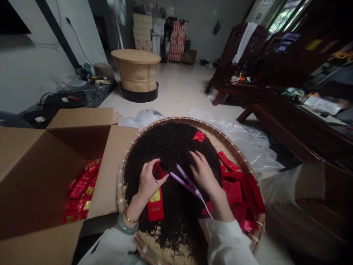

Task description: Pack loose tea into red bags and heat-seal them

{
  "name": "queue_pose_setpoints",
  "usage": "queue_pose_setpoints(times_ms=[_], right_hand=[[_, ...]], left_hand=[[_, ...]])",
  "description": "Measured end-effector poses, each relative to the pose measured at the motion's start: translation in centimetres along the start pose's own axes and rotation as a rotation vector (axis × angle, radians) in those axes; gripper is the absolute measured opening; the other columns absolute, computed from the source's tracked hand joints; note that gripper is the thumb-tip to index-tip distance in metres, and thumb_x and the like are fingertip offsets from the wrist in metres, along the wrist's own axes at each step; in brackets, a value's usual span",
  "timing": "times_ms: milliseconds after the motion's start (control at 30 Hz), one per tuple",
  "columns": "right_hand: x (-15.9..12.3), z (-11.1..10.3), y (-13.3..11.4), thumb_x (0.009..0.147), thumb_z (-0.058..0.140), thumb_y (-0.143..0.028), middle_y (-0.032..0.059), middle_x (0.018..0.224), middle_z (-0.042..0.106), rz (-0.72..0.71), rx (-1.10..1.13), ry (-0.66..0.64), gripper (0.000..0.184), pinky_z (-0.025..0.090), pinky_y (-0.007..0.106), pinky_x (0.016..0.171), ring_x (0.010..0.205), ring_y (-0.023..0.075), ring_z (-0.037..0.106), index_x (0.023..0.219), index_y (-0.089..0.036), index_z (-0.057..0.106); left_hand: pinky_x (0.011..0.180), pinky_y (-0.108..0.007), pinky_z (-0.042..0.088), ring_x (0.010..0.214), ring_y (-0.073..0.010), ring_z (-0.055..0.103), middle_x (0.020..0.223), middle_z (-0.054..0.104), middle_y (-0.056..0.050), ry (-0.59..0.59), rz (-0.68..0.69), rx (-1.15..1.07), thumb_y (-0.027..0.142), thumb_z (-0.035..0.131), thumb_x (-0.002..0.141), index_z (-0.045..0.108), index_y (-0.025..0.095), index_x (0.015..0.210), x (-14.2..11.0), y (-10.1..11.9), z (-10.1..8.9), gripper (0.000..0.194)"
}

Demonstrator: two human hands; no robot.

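My left hand (pixel 149 180) grips a red packet (pixel 156 204) with a gold label, its upper end held apart between thumb and fingers. The packet stands over a heap of dark loose leaves that look like tea (pixel 168 143), spread on a round woven bamboo tray (pixel 122 184). My right hand (pixel 202 171) is over the leaves with its fingers stretched and parted; nothing shows in it. Between the hands lies a purple hair straightener (pixel 187 184), its plates apart and a small red light on it. A small red packet (pixel 199 136) rests on the far leaves.
Flat red packets (pixel 234 191) pile up at the tray's right side. An open cardboard box (pixel 102 176) at left holds several filled red packets (pixel 82 187). Clear plastic sheeting (pixel 234 136) lies behind the tray. Dark wooden furniture (pixel 303 125) stands at right, a wicker stand (pixel 136 71) farther back.
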State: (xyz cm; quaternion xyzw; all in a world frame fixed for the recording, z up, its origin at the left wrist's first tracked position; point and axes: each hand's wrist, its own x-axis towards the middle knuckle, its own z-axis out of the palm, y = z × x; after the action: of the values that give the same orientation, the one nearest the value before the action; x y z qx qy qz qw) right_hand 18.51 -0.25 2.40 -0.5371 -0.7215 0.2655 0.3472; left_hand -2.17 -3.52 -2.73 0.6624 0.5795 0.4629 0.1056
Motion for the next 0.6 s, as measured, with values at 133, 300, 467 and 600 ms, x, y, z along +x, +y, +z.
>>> queue_pose_setpoints(times_ms=[133, 300, 467, 600], right_hand=[[0.3, -1.5, 4.6, 0.069, 0.059, -0.004, 0.0137, 0.143, 0.035, 0.232, -0.42, -0.247, 0.078, 0.039, 0.044, 0.101, 0.127, 0.0295, 0.044, 0.141, -0.026, 0.037], [0.1, -0.3, 5.0, 0.066, 0.071, -0.011, 0.0118, 0.137, 0.038, 0.195, -0.587, -0.315, 0.079, 0.046, 0.039, 0.09, 0.117, 0.0304, 0.049, 0.137, -0.034, 0.044], [0.4, 0.6, 4.0, 0.072, 0.069, -0.018, 0.0111, 0.126, 0.046, 0.162, -0.609, -0.255, 0.041, 0.049, 0.033, 0.076, 0.108, 0.0282, 0.053, 0.112, -0.029, 0.066], [0.2, 0.6, 4.4, 0.073, 0.065, -0.016, 0.0082, 0.112, 0.052, 0.178, -0.549, -0.194, 0.03, 0.047, 0.027, 0.069, 0.088, 0.02, 0.06, 0.103, -0.023, 0.067]], left_hand=[[0.088, -0.042, 0.05, 0.1, -0.0256, 0.057, 0.107, 0.06, -0.009, -0.054, 0.062, 0.023, 0.028, 0.072, 0.071, 0.048, 0.019, 0.119, 0.4, 0.3, -0.1, 0.055], [0.085, -0.04, 0.051, 0.098, -0.0241, 0.058, 0.106, 0.056, -0.008, -0.082, 0.065, -0.034, 0.029, 0.073, 0.07, 0.049, 0.019, 0.115, 0.3, 0.5, -0.2, 0.053], [0.082, -0.037, 0.052, 0.093, -0.0218, 0.059, 0.1, 0.056, -0.006, 0.024, 0.155, -0.124, 0.032, 0.075, 0.07, 0.049, 0.02, 0.11, 0.2, 0.8, -0.4, 0.05], [0.082, -0.038, 0.053, 0.092, -0.0212, 0.059, 0.103, 0.054, -0.007, 0.005, 0.143, -0.127, 0.034, 0.078, 0.067, 0.044, 0.02, 0.12, 0.1, 0.6, -0.2, 0.064]])
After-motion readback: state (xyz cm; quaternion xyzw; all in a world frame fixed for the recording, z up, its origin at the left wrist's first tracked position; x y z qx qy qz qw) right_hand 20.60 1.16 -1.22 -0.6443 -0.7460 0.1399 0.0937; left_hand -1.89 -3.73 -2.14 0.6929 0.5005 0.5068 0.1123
